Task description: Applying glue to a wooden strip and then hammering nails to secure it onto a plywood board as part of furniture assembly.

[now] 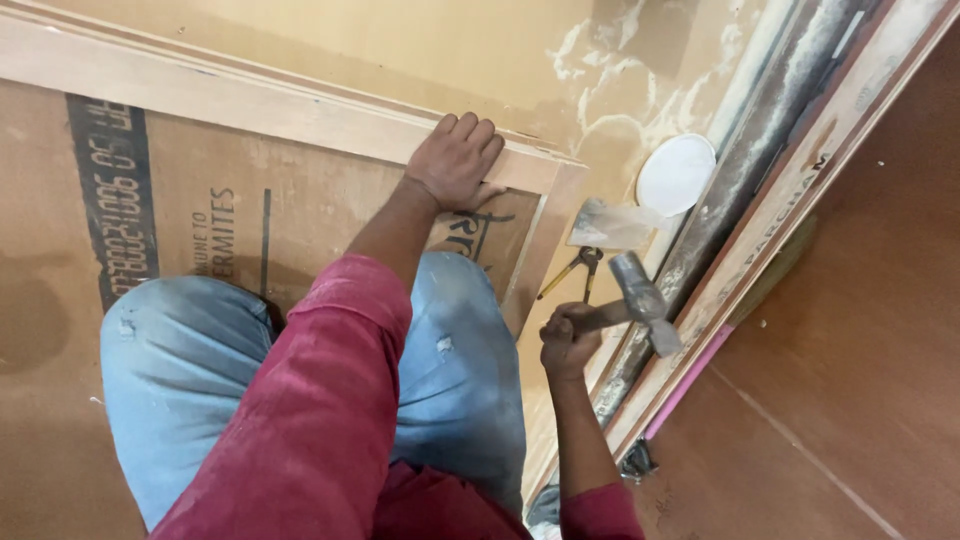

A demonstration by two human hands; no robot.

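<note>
Left hand [455, 160] rests flat on a smooth wooden batten [250, 105] edging a plywood panel [300, 210]; right hand [567, 340] grips a steel claw hammer [640, 300].

I have one view only, from the head camera. It looks steeply down past the wearer's knees [300, 370] onto a plywood panel [200, 220] on the floor, close in, at arm's reach. Frame is rolled, so the wall [880, 250] runs diagonally at right. Nothing to compare overlap with; far corner possibly overexposed.
</note>
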